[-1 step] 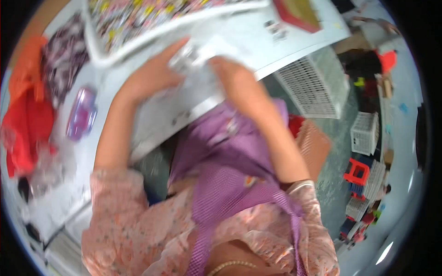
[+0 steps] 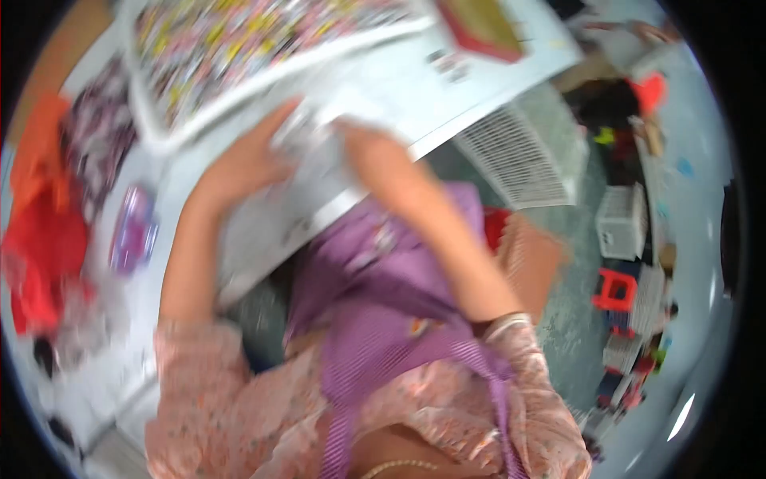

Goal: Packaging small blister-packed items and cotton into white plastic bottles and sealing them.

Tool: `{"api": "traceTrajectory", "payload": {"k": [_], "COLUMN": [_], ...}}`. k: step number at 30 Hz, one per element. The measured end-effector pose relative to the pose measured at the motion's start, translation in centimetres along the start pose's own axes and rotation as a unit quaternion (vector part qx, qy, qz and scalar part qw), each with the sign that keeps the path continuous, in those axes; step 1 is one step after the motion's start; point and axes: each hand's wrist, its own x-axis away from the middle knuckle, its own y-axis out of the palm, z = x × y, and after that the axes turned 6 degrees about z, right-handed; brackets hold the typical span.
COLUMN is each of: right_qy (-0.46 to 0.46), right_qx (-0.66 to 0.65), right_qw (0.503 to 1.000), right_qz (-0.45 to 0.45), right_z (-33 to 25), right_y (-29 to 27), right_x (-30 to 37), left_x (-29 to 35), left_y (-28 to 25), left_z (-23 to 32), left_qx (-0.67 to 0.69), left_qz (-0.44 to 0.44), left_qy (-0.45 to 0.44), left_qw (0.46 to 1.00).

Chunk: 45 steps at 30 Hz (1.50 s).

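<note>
Both hands are over the near edge of the white table, with motion blur on them. Between them is a crinkled piece of clear plastic, seemingly a clear plastic bag [image 2: 313, 137]. My left hand [image 2: 249, 158] curves around its left side, index finger stretched along the top and thumb below. On the right side, my right hand [image 2: 369, 152] has its fingers bent together at the plastic. Whatever the plastic contains is too smeared to make out. Just beyond my hands stands a white tray [image 2: 163, 144] full of many small packets in yellow, pink and silver.
On the table's left lie a purple bottle [image 2: 132, 231], a red and orange cloth [image 2: 46, 231] and a patterned cloth [image 2: 100, 144]. A red-and-gold box [image 2: 483, 32] sits at the far right. White plastic crates [image 2: 523, 152] and a red stool [image 2: 615, 289] stand on the floor.
The whole view has shifted, so the table and tray appear lower and further left. My hands appear shifted likewise and remain at the plastic.
</note>
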Motion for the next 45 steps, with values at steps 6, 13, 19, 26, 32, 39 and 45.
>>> {"api": "traceTrajectory", "payload": {"k": [6,13,19,26,32,39,45], "right_qy": [-0.057,-0.076,0.016,0.212,0.238,0.172,0.25], "right_qx": [0.105,0.136,-0.007,-0.302,-0.326,-0.295,-0.299], "right_qw": [0.992,0.987,0.999,0.927,0.915,0.939,0.92], "right_qz": [-0.03,0.035,0.03,-0.064,-0.028,0.028,0.043], "right_z": [0.1,0.7,0.1,-0.2,-1.2,-1.7,-1.7], "right_y": [2.1,1.6,-1.5,-4.2,-4.6,-2.7,-5.2], "right_x": [-2.0,-3.6,-1.6,1.9,4.1,3.3,3.8], "left_x": [0.7,1.3,0.9,0.2,-0.3,-1.9,-0.7], "left_y": [1.3,1.3,1.3,2.5,5.9,5.8,4.8], "left_z": [-0.3,0.4,0.9,-1.3,-1.1,-2.3,0.1], "left_qx": [0.165,0.141,0.116,0.292,-0.112,-0.205,-0.169], "left_qz": [-0.048,-0.028,0.003,0.066,0.202,0.237,0.167], "left_qy": [-0.07,-0.109,-0.115,-0.125,0.212,0.29,0.29], "left_qw": [0.983,0.984,0.987,0.946,0.95,0.904,0.927]}}
